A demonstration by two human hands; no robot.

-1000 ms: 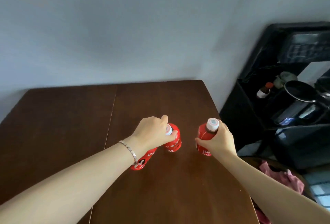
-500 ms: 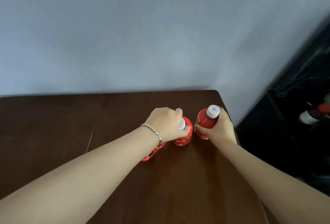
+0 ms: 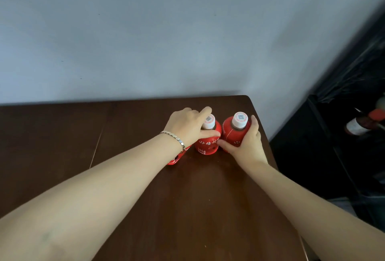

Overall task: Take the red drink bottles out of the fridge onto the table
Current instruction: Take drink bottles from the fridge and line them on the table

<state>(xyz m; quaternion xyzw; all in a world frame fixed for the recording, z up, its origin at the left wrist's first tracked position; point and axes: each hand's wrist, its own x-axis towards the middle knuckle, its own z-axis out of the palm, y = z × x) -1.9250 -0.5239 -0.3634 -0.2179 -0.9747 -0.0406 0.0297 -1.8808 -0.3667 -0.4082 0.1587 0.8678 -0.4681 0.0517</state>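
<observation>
Dark wooden table [image 3: 62, 146], far right corner: three red bottles close together. Curled over middle bottle [image 3: 207, 146]: left hand [image 3: 187, 127], forefinger past white cap, thumb across red shoulder. Wrapped round right bottle [image 3: 233, 133]: right hand [image 3: 248, 146]; bottle upright, just beside middle one. Mostly hidden under left wrist: third bottle [image 3: 174, 159]; upright or tilted, cannot tell. On left wrist: silver bracelet [image 3: 177, 139].

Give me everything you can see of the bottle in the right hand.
The right-hand bottle is small, rounded and red, with white lettering, a dark neck and a white cap bearing a printed square. It stands upright near the far right corner of the table. The right hand grips its body, thumb low in front, hiding the base. The middle bottle is close beside it; contact cannot be told.
</observation>
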